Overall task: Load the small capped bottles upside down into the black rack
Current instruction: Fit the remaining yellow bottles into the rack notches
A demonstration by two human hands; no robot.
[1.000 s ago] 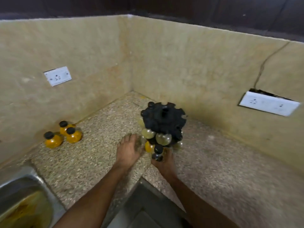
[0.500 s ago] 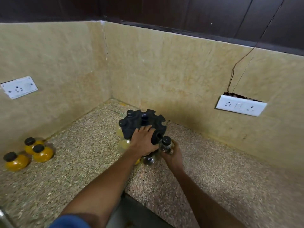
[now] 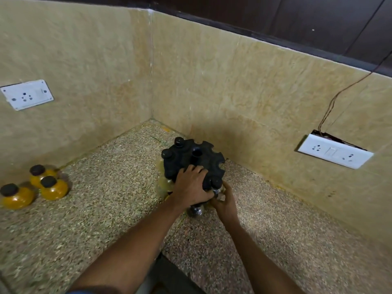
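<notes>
The round black rack [image 3: 186, 158] stands in the counter corner, with notched slots around its top. Two black caps [image 3: 178, 142] stick up from slots on its left side, and pale bottle bodies hang below. My left hand [image 3: 191, 187] lies flat on the rack's near top, pressing on it. My right hand [image 3: 224, 200] is closed around a small clear bottle [image 3: 216, 185] with a black cap, held cap-up in the rack's front right slot. Three yellow capped bottles [image 3: 53, 187] stand upright at the far left of the counter.
Speckled granite counter [image 3: 110, 209] meets tan stone walls in a corner behind the rack. White socket plates sit on the left wall [image 3: 26, 94] and the right wall [image 3: 334, 151], the right one with loose wires. The counter's inner edge [image 3: 163, 266] drops off by my arms.
My left hand rose from the counter onto the rack's top and stays there. My right hand lifted the clear bottle from low in front up into a front slot.
</notes>
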